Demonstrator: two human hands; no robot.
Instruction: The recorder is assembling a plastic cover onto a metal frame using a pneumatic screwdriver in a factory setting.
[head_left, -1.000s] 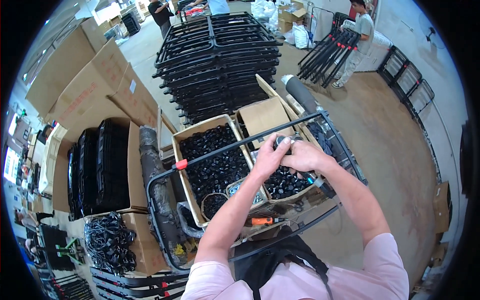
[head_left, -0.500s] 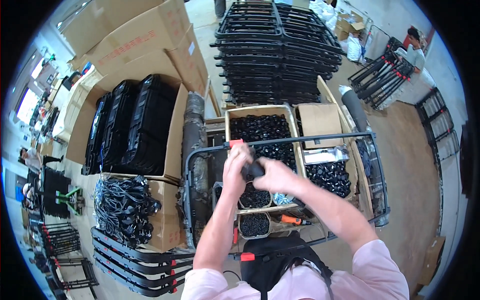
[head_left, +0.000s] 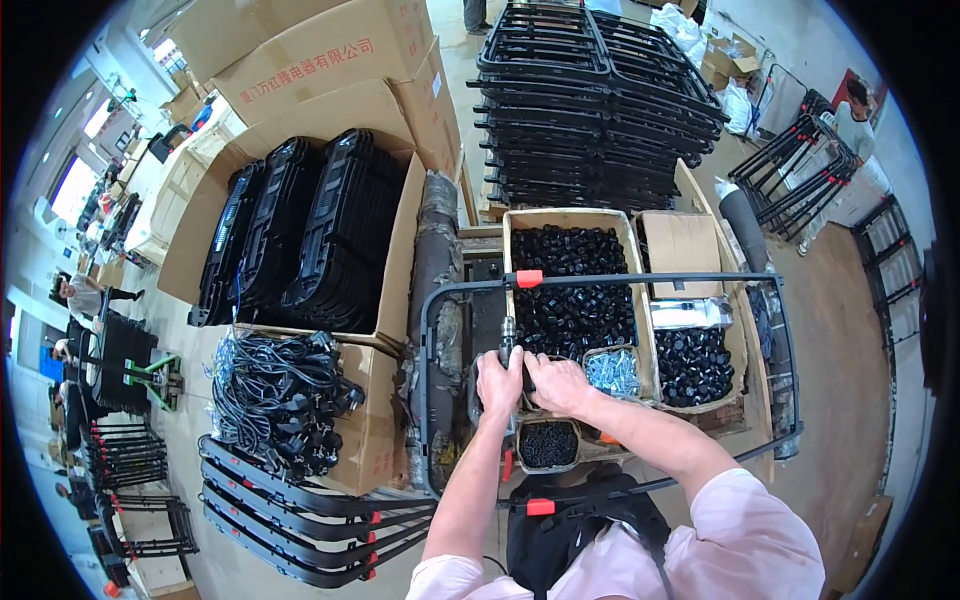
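Both hands (head_left: pixel 528 385) together — fingers (head_left: pixel 500 362) curled shut.

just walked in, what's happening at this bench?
A person stands inside a black tubular frame laid over cartons of parts. Both hands meet low at the frame's near left: the left hand grips a power screwdriver pointing away from them, the right hand beside it. A carton of black plastic caps sits just beyond.

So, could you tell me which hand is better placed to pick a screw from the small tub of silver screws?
The right hand, probably: it sits just beside the tub of silver screws, while the left hand grips the power screwdriver farther from it.
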